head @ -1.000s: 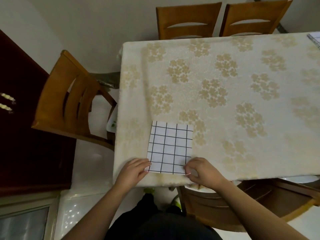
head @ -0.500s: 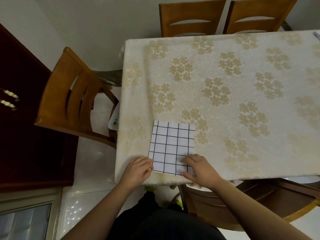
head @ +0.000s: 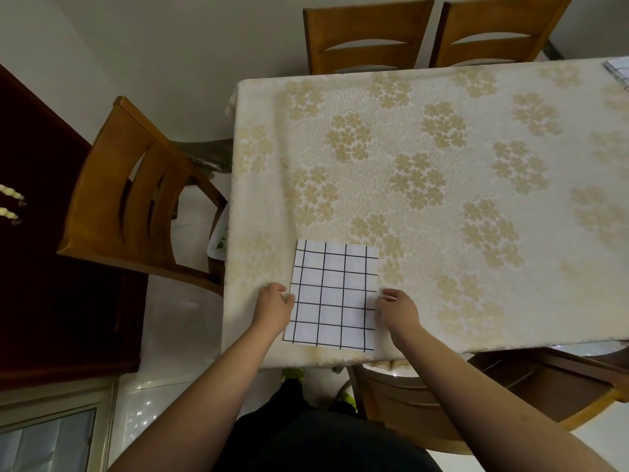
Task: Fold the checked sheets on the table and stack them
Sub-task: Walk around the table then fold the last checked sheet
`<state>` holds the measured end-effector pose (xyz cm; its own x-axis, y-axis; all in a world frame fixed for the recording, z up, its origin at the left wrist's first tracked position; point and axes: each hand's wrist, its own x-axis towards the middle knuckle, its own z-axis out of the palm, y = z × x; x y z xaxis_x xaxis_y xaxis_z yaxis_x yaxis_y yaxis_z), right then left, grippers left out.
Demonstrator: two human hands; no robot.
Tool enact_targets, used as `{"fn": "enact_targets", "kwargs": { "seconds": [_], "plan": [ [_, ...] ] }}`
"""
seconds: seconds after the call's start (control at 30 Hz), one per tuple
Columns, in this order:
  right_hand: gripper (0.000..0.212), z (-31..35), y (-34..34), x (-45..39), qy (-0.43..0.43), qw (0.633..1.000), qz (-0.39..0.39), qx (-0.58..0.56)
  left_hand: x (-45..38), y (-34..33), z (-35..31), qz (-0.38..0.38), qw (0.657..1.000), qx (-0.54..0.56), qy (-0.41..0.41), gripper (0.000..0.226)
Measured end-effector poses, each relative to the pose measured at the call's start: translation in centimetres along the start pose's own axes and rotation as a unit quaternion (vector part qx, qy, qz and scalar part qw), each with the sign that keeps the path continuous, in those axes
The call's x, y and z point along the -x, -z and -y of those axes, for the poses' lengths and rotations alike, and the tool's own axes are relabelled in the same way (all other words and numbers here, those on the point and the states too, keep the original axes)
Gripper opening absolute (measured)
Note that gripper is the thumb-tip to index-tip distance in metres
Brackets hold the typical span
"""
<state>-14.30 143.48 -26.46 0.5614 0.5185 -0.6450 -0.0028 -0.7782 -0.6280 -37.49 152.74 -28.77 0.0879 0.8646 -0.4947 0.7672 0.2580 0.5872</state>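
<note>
Sheet (head: pixel 335 294), checked, flat near table's (head: pixel 442 165) near left corner; pinched at left edge by left hand (head: pixel 274 306), at right edge by right hand (head: pixel 396 310).

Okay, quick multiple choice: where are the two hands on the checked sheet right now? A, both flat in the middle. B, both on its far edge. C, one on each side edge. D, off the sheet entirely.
C: the left hand is at the left edge of the sheet and the right hand at its right edge, with the sheet lying flat on the table.
</note>
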Motion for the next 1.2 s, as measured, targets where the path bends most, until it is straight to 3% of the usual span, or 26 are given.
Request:
{"fn": "enact_targets", "kwargs": {
  "seconds": [0.17, 0.47, 0.67, 0.8, 0.97, 1.13, 1.2],
  "plan": [
    [0.040, 0.6, -0.2, -0.5, -0.043, 0.999, 0.019, -0.015, -1.6, -0.2, -1.2, 0.028, 0.998, -0.035, 0.047, 0.031],
    [0.045, 0.6, 0.5, -0.7, -0.123, 0.989, 0.077, -0.037, -0.5, 1.1, -1.1, 0.040, 0.996, 0.070, 0.048, 0.018],
    [0.047, 0.7, 0.8, -0.6, -0.137, 0.986, 0.084, -0.044, -0.6, 1.2, -1.5, 0.078, 0.990, 0.102, 0.064, 0.032],
    [0.046, 0.9, 0.9, -0.6, -0.130, 0.986, 0.092, -0.045, -0.7, 0.6, -2.1, 0.107, 0.990, 0.050, 0.082, 0.028],
    [0.047, 0.9, 0.8, -0.3, -0.100, 0.991, 0.083, -0.029, -0.5, -0.4, -1.7, 0.093, 0.989, -0.072, 0.085, 0.045],
    [0.047, 0.9, 1.7, 0.0, -0.074, 0.993, 0.088, -0.033, -0.1, 0.3, -1.8, 0.114, 0.990, -0.019, 0.079, 0.039],
    [0.048, 1.1, 2.2, 0.1, -0.076, 0.992, 0.098, -0.037, 0.1, 1.0, -2.0, 0.131, 0.988, 0.033, 0.077, 0.025]
  ]
}}
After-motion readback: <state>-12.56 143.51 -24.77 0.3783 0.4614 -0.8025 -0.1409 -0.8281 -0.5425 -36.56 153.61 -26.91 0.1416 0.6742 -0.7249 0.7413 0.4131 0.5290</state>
